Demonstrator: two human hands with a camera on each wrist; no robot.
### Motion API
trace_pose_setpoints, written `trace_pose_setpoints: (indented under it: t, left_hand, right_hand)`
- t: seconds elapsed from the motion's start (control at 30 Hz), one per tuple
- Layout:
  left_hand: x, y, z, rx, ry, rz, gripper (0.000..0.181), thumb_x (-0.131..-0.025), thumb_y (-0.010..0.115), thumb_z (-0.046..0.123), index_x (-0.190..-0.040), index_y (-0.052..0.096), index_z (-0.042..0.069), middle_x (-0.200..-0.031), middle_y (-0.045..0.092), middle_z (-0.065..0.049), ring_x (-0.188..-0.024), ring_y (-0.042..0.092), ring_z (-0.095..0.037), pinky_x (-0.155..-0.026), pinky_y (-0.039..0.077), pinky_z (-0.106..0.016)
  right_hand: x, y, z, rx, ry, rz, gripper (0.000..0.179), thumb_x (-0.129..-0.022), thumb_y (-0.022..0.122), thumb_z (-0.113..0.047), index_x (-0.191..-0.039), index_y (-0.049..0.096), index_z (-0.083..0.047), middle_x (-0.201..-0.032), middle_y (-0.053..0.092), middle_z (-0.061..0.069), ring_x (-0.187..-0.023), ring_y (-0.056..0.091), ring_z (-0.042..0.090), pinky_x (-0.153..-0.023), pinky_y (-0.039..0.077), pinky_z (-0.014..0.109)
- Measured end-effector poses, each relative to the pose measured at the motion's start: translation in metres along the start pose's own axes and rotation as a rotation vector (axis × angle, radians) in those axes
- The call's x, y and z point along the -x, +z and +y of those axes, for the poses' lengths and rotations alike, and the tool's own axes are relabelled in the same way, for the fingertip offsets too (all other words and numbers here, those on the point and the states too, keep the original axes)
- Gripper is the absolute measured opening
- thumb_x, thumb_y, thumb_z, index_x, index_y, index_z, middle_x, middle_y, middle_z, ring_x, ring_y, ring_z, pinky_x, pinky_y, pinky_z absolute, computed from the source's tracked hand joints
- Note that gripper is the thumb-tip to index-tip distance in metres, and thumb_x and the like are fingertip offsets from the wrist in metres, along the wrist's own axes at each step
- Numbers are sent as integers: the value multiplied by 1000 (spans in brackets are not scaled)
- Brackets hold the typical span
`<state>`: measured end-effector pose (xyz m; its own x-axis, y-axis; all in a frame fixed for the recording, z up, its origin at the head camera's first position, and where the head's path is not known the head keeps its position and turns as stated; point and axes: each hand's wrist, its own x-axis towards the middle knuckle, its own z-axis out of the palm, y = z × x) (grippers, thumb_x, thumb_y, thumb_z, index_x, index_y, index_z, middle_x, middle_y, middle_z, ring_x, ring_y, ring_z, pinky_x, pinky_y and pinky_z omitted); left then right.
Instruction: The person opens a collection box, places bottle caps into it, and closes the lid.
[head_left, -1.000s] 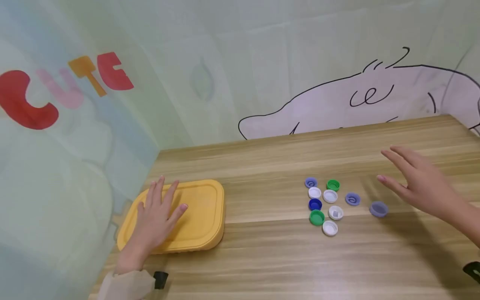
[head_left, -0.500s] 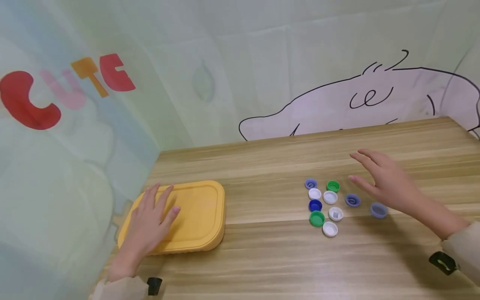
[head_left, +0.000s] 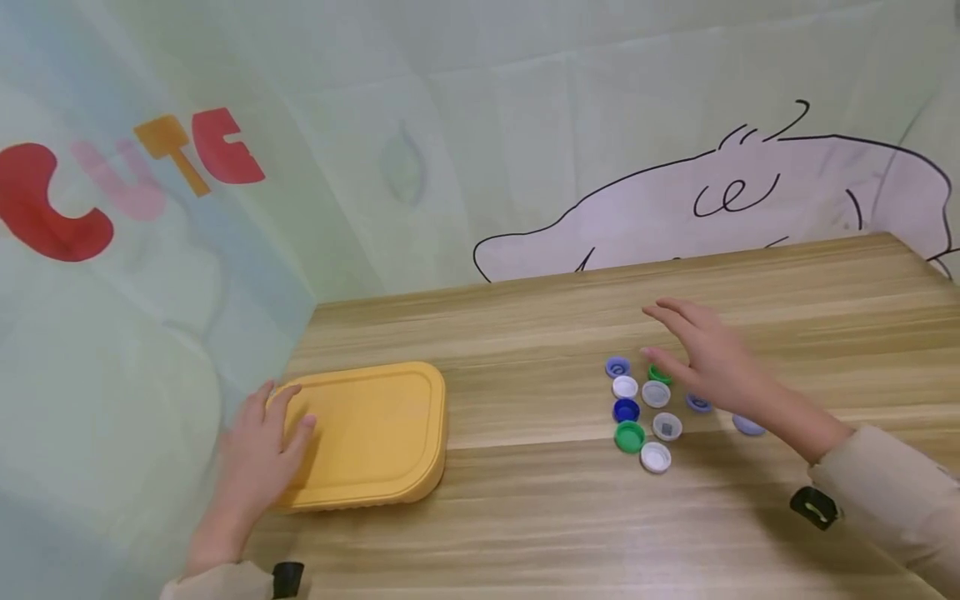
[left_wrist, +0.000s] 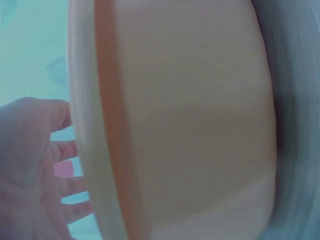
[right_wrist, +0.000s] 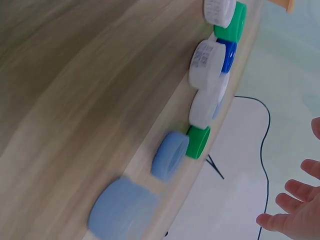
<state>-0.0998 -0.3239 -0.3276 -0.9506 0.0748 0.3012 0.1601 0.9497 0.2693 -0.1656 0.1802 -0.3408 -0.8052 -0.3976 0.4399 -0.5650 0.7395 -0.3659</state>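
In the head view my left hand [head_left: 255, 454] is over the left end of a yellow lidded box [head_left: 367, 433], fingers spread. From the left wrist, the box wall [left_wrist: 195, 125] fills the picture, and the fingertips pass behind the lid's rim; whether they touch it I cannot tell. My right hand [head_left: 712, 362] hovers, fingers extended and holding nothing, above several bottle caps. Among them are a dark blue cap [head_left: 626, 410], a green cap [head_left: 629, 437] and a white cap [head_left: 656, 457]. The hand and wrist partly cover another green cap and two pale blue caps.
The caps and box stand on a wood-grain table [head_left: 525, 517]. A printed cloth [head_left: 450, 150] hangs along its back and left sides. The large pale blue cap [right_wrist: 122, 207] lies apart at the right of the group.
My right hand has moved left, from beside the caps to above them. My left hand has drawn left and slightly down, toward the box's left edge. The caps and box stay put.
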Motion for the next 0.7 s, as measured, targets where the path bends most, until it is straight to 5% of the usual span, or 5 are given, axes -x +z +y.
trace_pose_setpoints:
  t: [0.2,0.4,0.7]
  left_hand:
    - [4,-7,-16,-36,-92,7,52,-97,43,34,-134,38,-3,-137,26,-36,-121,25,-55,-77,25,-76]
    - [7,-9,-22,-17,-82,75,49,-95,46,29,-130,41,-5,-134,31,-37,-118,28,-57,-83,28,-72]
    - [13,-7,-28,-2,-121,92,47,-95,47,28,-129,42,-4,-133,32,-35,-116,29,-57,-87,27,-70]
  right_hand:
    - [-12,10,-11,-33,-17,2,51,-88,63,-21,-131,47,2,-131,46,24,-120,41,42,-96,36,59]
    - [-21,19,-21,-84,-17,12,51,-89,61,-21,-132,47,2,-131,45,23,-121,40,40,-99,35,57]
    - [-34,34,-37,-158,-23,-9,53,-89,62,-23,-133,46,2,-133,44,23,-123,39,39,-102,33,54]
